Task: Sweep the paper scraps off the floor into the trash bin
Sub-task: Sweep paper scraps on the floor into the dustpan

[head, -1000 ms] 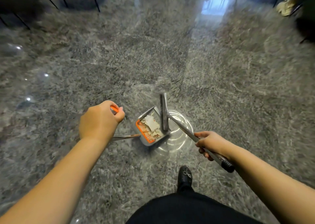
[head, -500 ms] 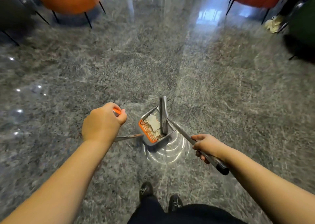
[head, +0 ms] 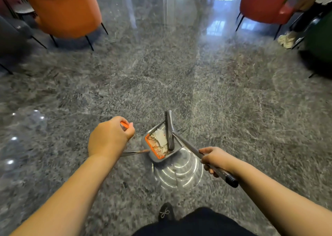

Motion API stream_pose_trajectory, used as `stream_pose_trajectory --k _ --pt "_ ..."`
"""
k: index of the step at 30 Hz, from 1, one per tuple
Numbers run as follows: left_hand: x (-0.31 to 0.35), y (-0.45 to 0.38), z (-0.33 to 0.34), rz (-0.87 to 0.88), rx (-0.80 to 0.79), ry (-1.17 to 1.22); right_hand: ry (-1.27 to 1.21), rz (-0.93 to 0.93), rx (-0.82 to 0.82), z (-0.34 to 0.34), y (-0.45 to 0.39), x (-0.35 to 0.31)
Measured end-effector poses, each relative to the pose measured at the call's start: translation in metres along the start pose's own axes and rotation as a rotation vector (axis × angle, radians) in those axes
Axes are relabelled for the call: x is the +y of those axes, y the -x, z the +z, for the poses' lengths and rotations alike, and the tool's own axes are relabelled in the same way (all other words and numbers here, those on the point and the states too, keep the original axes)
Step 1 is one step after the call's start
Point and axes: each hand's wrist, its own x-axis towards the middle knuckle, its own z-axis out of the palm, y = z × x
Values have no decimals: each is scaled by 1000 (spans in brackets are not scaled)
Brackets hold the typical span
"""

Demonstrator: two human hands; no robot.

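A grey dustpan with an orange comb edge hangs just above the floor, holding several white paper scraps. My left hand is closed around the orange-tipped top of the dustpan's long handle. My right hand grips the grey broom handle near its black end cap. The broom head lies inside the pan, over the scraps. No trash bin is in view.
Polished grey marble floor all around, with bright reflections under the pan. An orange chair stands far left, a red chair far right, a dark green seat and someone's shoes at the right edge. My black shoe is below.
The view has tilted up and moved forward, so the chairs show more. Dustpan and broom stay held together in the same grip; my feet have shifted.
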Motion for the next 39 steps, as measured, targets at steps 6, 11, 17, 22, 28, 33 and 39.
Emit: stream_pose_trajectory --k 6,11,17,22,28,33,39 --pt "0 -85 2 7 12 -41 7 -22 -5 -15 -50 -68" --pt "10 -169 16 -22 23 -63 23 -7 -46 -43 -114 -131" --pt "37 -278 37 -81 13 -79 95 4 -94 -95 -191 -226" --pt "54 -364 43 -135 33 -63 131 1 -105 -129 -230 -309" --pt "58 -463 48 -134 56 -47 136 -8 -89 -152 -277 -398" --pt "50 -562 57 -138 46 -38 112 -7 -68 -161 -336 -476" --pt "39 -682 56 -123 55 -9 93 2 -46 -164 -401 -569"
